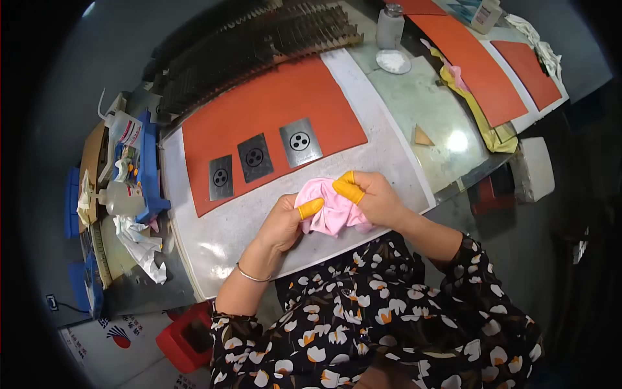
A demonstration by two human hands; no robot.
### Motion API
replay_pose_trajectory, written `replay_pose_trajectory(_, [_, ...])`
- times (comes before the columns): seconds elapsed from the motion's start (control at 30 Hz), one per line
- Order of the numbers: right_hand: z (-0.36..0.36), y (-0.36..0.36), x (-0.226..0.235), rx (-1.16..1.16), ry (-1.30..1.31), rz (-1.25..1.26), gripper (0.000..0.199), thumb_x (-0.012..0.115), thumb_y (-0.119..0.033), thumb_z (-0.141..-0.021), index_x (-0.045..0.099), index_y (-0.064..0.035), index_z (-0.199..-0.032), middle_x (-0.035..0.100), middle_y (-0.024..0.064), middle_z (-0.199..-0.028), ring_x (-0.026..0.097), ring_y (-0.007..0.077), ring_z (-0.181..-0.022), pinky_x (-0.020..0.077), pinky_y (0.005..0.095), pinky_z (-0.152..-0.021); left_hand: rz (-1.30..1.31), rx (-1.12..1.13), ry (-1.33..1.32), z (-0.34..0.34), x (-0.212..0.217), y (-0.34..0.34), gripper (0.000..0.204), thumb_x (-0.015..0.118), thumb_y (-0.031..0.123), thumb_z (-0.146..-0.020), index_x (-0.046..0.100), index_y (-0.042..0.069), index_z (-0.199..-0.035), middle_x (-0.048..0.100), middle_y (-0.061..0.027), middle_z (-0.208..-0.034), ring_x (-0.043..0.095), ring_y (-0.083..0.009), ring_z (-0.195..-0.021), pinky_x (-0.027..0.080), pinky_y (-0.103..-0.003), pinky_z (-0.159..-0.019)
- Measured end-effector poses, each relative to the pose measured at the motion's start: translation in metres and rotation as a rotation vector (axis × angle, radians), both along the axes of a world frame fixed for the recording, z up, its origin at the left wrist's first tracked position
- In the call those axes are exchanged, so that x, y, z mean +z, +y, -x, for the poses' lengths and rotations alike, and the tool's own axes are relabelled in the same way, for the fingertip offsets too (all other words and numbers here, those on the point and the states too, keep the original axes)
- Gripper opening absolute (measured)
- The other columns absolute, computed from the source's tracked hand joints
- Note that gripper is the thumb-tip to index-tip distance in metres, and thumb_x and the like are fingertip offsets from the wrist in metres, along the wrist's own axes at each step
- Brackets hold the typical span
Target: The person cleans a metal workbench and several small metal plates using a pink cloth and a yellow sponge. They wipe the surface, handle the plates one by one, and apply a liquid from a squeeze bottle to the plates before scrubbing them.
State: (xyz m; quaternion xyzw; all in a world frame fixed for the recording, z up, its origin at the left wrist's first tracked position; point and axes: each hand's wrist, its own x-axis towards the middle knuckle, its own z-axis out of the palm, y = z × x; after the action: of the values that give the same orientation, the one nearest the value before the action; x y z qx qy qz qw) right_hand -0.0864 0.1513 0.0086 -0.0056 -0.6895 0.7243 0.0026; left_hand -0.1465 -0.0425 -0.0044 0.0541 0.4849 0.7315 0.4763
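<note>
A crumpled pink cloth (pixel 332 206) is bunched between both my hands, just above the near part of the white work surface (pixel 259 217). My left hand (pixel 285 217) grips its left side, thumb on top in a yellow finger cot. On the other side my right hand (pixel 372 198) pinches the cloth, with yellow cots on its thumb and a finger. Whether anything is wrapped inside the cloth is hidden. Beyond my hands, three metal plates with round dotted marks (pixel 221 177) (pixel 256 157) (pixel 300 142) lie in a row on an orange mat (pixel 272 104).
A dark slotted rack (pixel 259 55) stands along the back. Left are a blue tray (pixel 150 165), squeeze bottles (pixel 122 198) and crumpled tissue (pixel 139 243). At the back right sit a jar (pixel 390 29), a dish of white material (pixel 393 61), a yellow cloth (pixel 476 117) and another orange mat (pixel 473 74).
</note>
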Motion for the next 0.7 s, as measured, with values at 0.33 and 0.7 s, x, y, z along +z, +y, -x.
replay_pose_trajectory(0.33, [-0.033,0.163,-0.016,-0.082,0.225,-1.454,0.054,0.063,-0.028,-0.077,0.044,-0.0053,-0.123,0.040,0.0153,-0.131,0.033,0.0339,-0.124,0.0228,0.0520,-0.102,0.042,0.353,-0.026,0.012,0.014,0.030,0.028,0.061,0.010,-0.082,0.057,-0.005,-0.106,0.061,-0.0105,-0.104,0.059,-0.0172,-0.093,0.047,-0.029,-0.082])
replay_pose_trajectory(0.7, [0.003,0.085,0.025,-0.090,0.083,-0.356,0.036,0.063,-0.017,-0.080,0.053,0.0016,-0.109,0.057,0.0115,-0.106,0.055,0.0191,-0.097,0.0429,0.0320,-0.084,-0.042,0.342,-0.057,0.005,0.031,0.068,0.026,0.060,0.007,-0.082,0.055,-0.005,-0.105,0.060,-0.0104,-0.101,0.059,-0.0169,-0.088,0.048,-0.029,-0.077])
